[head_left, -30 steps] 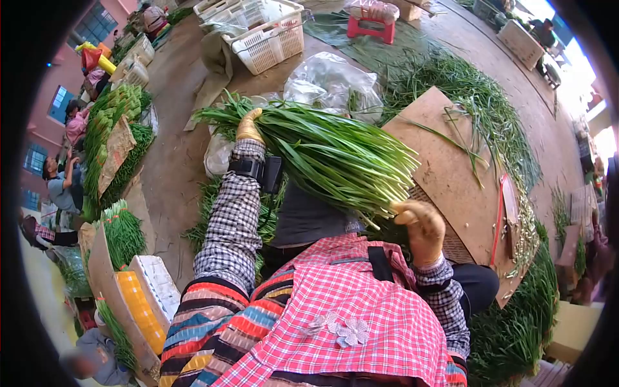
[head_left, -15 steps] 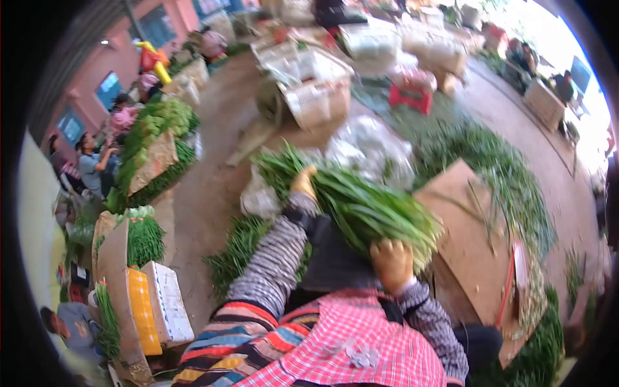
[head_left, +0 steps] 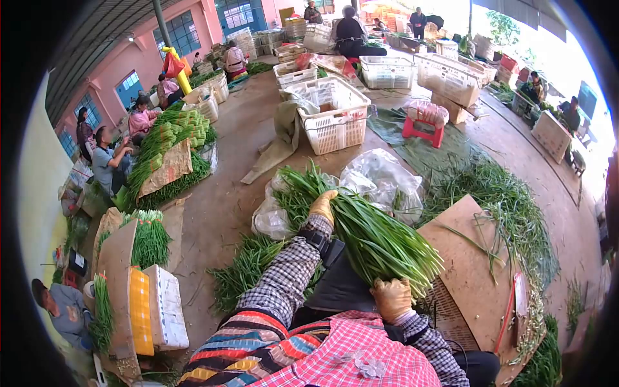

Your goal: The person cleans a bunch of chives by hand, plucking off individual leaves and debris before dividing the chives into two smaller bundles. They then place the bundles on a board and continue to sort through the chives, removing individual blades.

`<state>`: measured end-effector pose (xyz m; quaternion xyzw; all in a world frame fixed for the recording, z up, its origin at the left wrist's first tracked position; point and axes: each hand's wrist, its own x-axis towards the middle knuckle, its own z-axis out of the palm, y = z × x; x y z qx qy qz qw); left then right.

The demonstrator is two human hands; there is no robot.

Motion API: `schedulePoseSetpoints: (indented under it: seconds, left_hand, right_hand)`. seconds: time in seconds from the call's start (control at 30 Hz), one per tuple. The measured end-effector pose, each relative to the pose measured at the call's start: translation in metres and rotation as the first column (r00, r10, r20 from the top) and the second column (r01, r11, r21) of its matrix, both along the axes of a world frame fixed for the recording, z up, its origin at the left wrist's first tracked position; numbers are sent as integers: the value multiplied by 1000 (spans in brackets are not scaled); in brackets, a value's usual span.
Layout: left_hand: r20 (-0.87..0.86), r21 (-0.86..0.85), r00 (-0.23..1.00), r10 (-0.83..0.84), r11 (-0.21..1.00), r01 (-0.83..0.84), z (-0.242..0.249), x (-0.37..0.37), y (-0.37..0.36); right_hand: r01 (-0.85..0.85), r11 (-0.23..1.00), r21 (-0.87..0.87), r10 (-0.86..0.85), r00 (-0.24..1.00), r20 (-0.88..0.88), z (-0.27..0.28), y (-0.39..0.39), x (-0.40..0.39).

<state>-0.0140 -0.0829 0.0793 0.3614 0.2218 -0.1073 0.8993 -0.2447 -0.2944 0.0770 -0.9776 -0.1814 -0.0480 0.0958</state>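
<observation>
A thick bunch of garlic chives (head_left: 377, 235) lies slantwise across my lap, leafy tops to the upper left and pale cut-looking ends to the lower right. My left hand (head_left: 324, 206), in a yellowish glove, is closed over the leafy part. Near the pale ends my right hand (head_left: 392, 300), gloved alike, has its fingers curled against the lower side of the bunch. A dark cloth (head_left: 342, 287) covers my lap beneath it. More loose greens (head_left: 242, 274) lie on the floor beside my left forearm.
To the right, a brown board (head_left: 467, 248) carries small chopped bits and a red-edged strip. Beyond my hands are clear plastic bags (head_left: 380, 177), a white crate (head_left: 335, 126) and a red stool (head_left: 423, 126). Piled greens (head_left: 171, 151) and seated people are at left; a foam box (head_left: 169, 306) stands nearer.
The view has steadied and tilted up slightly, and is sharper now. Both hands stay on the bunch of garlic chives; my left hand appears a little lower and further right.
</observation>
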Motion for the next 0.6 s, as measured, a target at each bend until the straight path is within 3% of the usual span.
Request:
schedulePoseSetpoints:
  seconds: [0.1, 0.23, 0.3, 0.37, 0.4, 0.43, 0.5, 0.6]
  left_hand:
    - [10, -3, 1000, -11, 1000, 11, -16, 12, 3]
    - [27, 132, 1000, -2, 991, -2, -32, 20, 9]
    - [19, 19, 999, -26, 1000, 25, 26, -22, -7]
    - [172, 69, 985, 8, 997, -20, 3, -8, -1]
    - [218, 28, 975, -29, 999, 24, 14, -19, -5]
    - [214, 5, 976, -40, 999, 40, -7, -1, 5]
    - [212, 169, 977, 8, 985, -45, 0, 0, 12]
    - [145, 164, 989, -8, 986, -16, 2, 3, 19]
  right_hand:
    - [9, 999, -36, -9, 1000, -7, 0, 0, -2]
    - [43, 999, -1, -43, 999, 31, 0, -7, -6]
    - [86, 996, -5, -86, 996, -23, -3, -9, -9]
    - [101, 995, -20, -100, 995, 22, -9, -13, -12]
    - [96, 995, -34, -94, 995, 37, -7, -16, -14]
    - [113, 992, -49, -112, 993, 23, -15, -19, -18]
    - [112, 986, -123, -121, 990, -69, -26, -34, -30]
    - [86, 996, -27, -86, 996, 5, -53, -58, -49]
